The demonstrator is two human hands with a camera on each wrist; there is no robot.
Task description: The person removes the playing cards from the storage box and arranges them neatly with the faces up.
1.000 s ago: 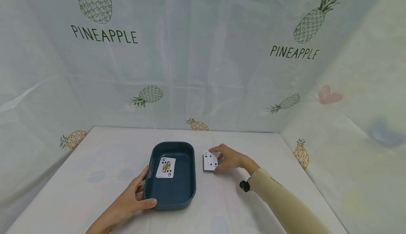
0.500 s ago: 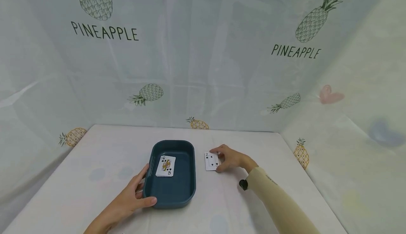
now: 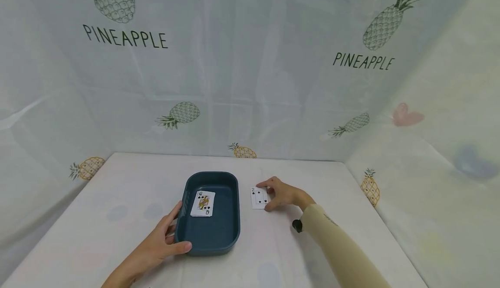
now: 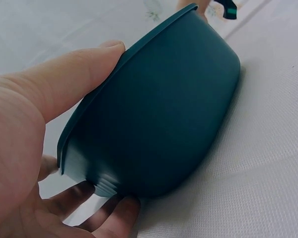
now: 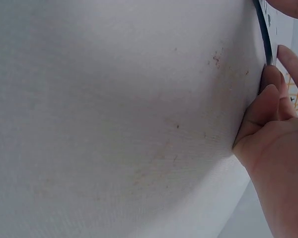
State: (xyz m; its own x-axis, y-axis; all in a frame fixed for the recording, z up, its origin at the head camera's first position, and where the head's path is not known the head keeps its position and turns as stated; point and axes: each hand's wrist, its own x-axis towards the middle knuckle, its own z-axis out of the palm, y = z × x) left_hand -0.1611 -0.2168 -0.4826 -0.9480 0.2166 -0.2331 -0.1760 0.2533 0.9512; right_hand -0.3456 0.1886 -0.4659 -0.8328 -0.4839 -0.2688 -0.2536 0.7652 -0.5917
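A small stack of cards (image 3: 258, 198) with a two of spades on top lies on the white table (image 3: 117, 192), just to the right of the dark blue tray (image 3: 230, 218), and the right hand (image 3: 282, 194) has its fingers curled around the stack's edges. The left hand (image 3: 162, 242) grips the tray's near left corner, thumb on the rim. One queen card (image 3: 203, 203) already lies face up inside the tray, so it looks like one card is done and the stack is left.
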